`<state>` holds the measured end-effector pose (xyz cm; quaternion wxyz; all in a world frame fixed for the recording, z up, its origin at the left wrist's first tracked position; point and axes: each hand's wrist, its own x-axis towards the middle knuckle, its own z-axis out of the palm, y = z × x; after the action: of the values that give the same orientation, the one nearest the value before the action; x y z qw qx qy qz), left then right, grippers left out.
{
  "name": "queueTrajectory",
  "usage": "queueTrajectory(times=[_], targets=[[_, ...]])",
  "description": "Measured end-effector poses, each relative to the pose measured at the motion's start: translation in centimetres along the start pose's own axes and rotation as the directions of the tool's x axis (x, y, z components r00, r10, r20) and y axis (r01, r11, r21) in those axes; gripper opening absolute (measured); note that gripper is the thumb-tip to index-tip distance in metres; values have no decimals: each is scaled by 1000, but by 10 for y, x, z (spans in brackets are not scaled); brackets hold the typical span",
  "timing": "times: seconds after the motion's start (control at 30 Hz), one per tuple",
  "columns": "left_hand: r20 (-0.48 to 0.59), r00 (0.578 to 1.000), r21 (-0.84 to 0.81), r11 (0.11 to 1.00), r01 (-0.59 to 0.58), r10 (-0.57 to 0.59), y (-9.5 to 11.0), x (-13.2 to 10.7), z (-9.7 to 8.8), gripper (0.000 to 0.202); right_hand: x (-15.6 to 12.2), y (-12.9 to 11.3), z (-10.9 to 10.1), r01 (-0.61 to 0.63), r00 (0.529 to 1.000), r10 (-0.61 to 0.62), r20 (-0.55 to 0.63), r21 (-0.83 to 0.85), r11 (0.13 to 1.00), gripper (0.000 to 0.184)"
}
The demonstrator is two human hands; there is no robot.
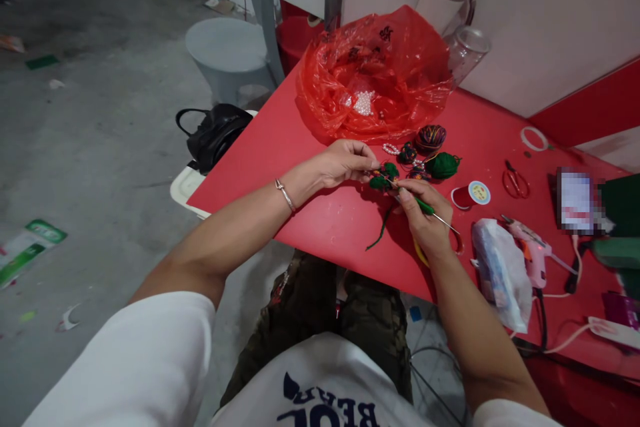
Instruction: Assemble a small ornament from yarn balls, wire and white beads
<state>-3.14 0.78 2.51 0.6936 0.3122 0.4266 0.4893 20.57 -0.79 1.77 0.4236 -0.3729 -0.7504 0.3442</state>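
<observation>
Between my two hands is a small dark green crochet piece (381, 180) with multicoloured bits in it. My left hand (350, 161) pinches its left edge between thumb and fingers. In my right hand (426, 212) is a crochet hook (425, 207) with a green grip, its tip at the piece. A green yarn tail (381, 230) hangs down onto the red table. Just beyond the hands lie a green yarn ball (443, 165), a multicoloured yarn ball (431, 138) and a short string of pearl beads (391, 149). Scissors with orange-yellow handles lie partly hidden under my right hand.
A red plastic bag (325, 100) holding white beads (364, 103) stands at the back of the red table (260, 167). To the right are a red thread spool (465, 196), small scissors (515, 183), a pink glue gun (535, 257) and a plastic packet (503, 273). Cables run along the right side.
</observation>
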Motion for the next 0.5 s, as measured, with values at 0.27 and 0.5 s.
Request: queueTrajectory(times=[0.27, 0.5], targets=[[51, 998, -36, 999, -36, 38, 0, -2, 1, 29, 1, 1, 0, 38, 999, -37, -37, 21, 999, 19], [43, 997, -36, 997, -62, 63, -2, -1, 0, 26, -3, 0, 0, -21, 1000, 21, 7, 173, 985, 24]])
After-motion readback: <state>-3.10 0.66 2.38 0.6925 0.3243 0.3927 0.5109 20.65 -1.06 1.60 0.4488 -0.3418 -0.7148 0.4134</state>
